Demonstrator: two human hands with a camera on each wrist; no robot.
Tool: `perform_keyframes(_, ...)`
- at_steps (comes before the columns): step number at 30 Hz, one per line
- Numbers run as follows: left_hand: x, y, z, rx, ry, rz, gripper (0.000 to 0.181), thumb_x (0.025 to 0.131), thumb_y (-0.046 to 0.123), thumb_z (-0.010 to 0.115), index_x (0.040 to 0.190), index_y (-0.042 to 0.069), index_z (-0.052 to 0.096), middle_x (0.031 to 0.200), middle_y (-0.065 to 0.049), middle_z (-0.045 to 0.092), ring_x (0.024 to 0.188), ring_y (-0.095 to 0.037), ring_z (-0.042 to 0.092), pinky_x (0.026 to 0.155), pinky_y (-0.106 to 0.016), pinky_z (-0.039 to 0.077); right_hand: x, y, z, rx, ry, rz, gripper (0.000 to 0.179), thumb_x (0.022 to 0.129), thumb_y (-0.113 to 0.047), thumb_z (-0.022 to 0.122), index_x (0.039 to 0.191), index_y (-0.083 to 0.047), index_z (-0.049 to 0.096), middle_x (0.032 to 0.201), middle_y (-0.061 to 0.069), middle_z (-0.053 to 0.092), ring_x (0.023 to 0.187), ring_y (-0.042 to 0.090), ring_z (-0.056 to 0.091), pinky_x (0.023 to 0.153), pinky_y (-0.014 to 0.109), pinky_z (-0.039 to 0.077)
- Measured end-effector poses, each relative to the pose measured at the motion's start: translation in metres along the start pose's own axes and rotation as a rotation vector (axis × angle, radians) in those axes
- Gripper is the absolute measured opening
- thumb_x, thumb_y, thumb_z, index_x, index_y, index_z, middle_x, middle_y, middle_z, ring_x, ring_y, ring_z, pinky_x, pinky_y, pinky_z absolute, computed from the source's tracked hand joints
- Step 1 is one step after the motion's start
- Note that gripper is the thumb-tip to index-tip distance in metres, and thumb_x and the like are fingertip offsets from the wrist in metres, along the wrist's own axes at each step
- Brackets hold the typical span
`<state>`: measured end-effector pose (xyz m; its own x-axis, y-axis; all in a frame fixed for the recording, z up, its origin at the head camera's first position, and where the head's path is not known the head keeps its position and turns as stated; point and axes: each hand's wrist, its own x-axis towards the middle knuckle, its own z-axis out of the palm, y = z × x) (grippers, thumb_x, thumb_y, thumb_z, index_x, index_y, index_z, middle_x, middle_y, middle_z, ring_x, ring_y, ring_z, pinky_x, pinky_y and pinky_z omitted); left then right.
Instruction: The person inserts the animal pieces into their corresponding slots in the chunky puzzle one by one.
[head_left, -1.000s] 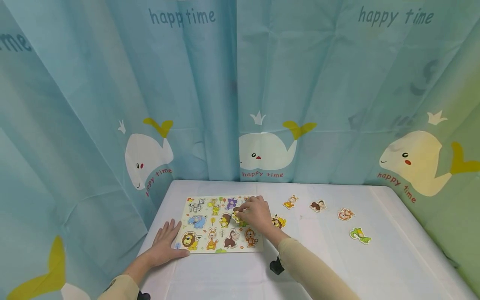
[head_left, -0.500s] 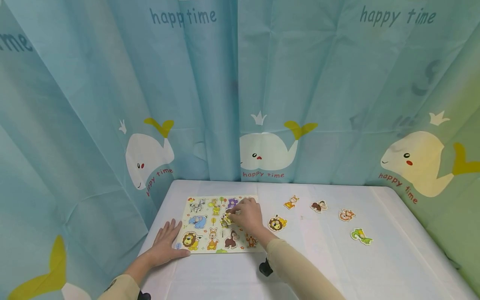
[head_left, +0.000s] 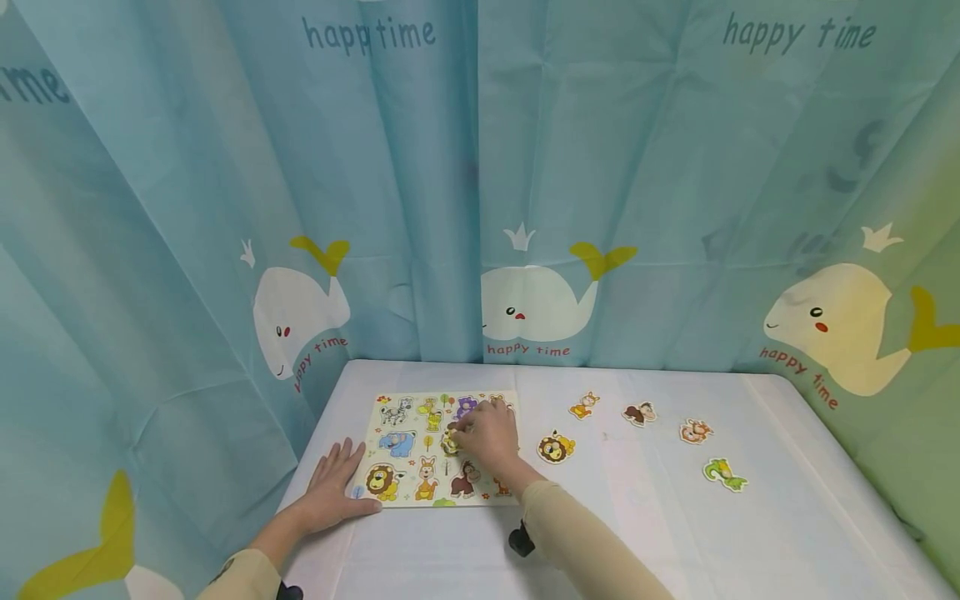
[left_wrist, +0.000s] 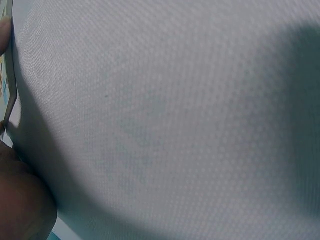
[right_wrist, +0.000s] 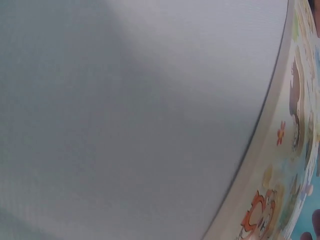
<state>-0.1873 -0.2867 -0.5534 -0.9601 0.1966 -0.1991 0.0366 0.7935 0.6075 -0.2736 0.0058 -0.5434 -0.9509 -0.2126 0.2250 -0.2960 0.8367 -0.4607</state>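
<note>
A cream puzzle board point(head_left: 408, 502) with animal pictures lies on the white table. My left hand point(head_left: 333, 486) rests at its left edge, fingers spread and thumb along the near corner. Reaching over the board, my right hand point(head_left: 491, 437) pinches a small yellow-and-brown animal puzzle piece point(head_left: 450, 440). That piece overlaps the middle-row spot right of the blue elephant point(head_left: 396, 444), partly hidden by the fingers. The hand also covers the board's right part. The right wrist view shows the board's edge point(right_wrist: 272, 107) and an orange animal picture point(right_wrist: 257, 215).
Loose pieces lie right of the board: a lion point(head_left: 555, 447), a kangaroo point(head_left: 583, 406), a brown monkey point(head_left: 639, 414), an orange animal point(head_left: 696, 431) and a green crocodile-like piece point(head_left: 725, 474). A blue whale-print curtain point(head_left: 420, 208) hangs behind the table.
My right hand has moved left over the board with the yellow-and-brown puzzle piece, bringing it onto the middle-row spot and uncovering the loose lion. My left hand stays put.
</note>
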Motion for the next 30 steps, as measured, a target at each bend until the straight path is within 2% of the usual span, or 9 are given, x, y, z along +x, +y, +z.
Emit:
perform_keyframes(7,0.0,0.0,0.0,0.009,0.004,0.003,0.118,0.079,0.053,0.082,0.161,-0.004,0.018,0.166,-0.031,0.001,0.152,-0.049,-0.008,0.123,-0.06,-0.007,-0.002,0.0,0.008,-0.036,0.037,-0.02,0.014,0.083,-0.037,0.084,0.078,-0.026,0.079,0.093,-0.005,0.065,0.096,0.02,0.052,0.09,0.042,0.045)
perform_keyframes(16,-0.002,0.002,0.0,-0.006,0.004,0.001,0.117,0.079,0.052,0.083,0.161,-0.003,0.018,0.166,-0.03,0.001,0.152,-0.049,-0.009,0.122,-0.06,-0.008,-0.004,0.0,0.015,-0.075,0.058,-0.02,0.017,0.083,-0.039,0.083,0.075,-0.026,0.078,0.083,-0.009,0.057,0.086,0.016,0.045,0.083,0.038,0.042)
perform_keyframes(24,-0.001,0.003,0.001,-0.012,0.01,0.007,0.117,0.079,0.052,0.082,0.161,-0.003,0.018,0.167,-0.03,0.0,0.152,-0.05,-0.008,0.122,-0.061,-0.006,-0.006,-0.001,0.018,-0.09,0.073,-0.018,0.018,0.083,-0.041,0.083,0.073,-0.026,0.076,0.088,-0.007,0.062,0.091,0.018,0.049,0.086,0.04,0.043)
perform_keyframes(30,-0.001,0.003,-0.001,-0.006,-0.002,-0.005,0.118,0.08,0.052,0.082,0.161,-0.003,0.017,0.167,-0.03,0.0,0.153,-0.048,-0.009,0.122,-0.06,-0.008,-0.007,-0.001,0.017,-0.077,0.077,-0.006,0.02,0.082,-0.04,0.084,0.072,-0.026,0.076,0.086,-0.008,0.06,0.089,0.018,0.047,0.082,0.038,0.042)
